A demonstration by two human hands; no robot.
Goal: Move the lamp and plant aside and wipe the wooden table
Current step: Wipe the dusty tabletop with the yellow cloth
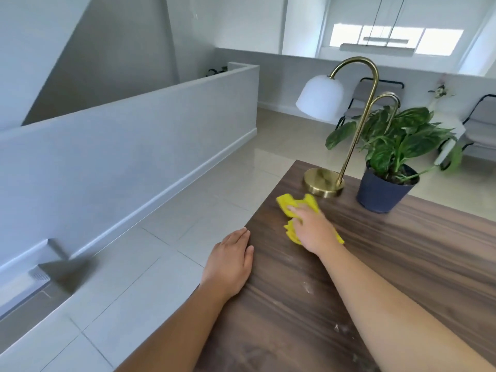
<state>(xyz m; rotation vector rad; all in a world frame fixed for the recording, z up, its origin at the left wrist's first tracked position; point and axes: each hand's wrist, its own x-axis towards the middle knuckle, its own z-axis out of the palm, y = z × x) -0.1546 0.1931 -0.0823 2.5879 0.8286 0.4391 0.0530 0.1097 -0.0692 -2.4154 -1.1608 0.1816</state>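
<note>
Two bare hands are showing on the wooden table (375, 264), a dark walnut-grain top with pale dusty smears near the closer edge. Right hand fingers (296, 210) are lying fairly flat and slightly spread, pressing down on a yellow cloth (288, 202); the cloth is crumpled, sticking out past the fingertips and from under the palm on both sides. Right hand (314, 230) is sitting palm-down on the cloth toward the table's far left corner, wrist straight, forearm reaching in diagonally from the lower right. Left hand fingers (239, 236) are lying together and extended, gripping nothing, with fingertips and thumb resting on the table's left edge. Left hand (229, 267) is lying palm-down, half over the edge, forearm coming in from the bottom centre. Lamp (341, 124) is standing at the far left corner just beyond the cloth: round brass base, curved brass neck, white dome shade hanging out past the table edge. Plant (389, 162) is sitting just beside the lamp on the right, broad green leaves in a dark blue pot, leaves overlapping the lamp's stem. Pale tiled floor (161, 237) is showing to the left.
</note>
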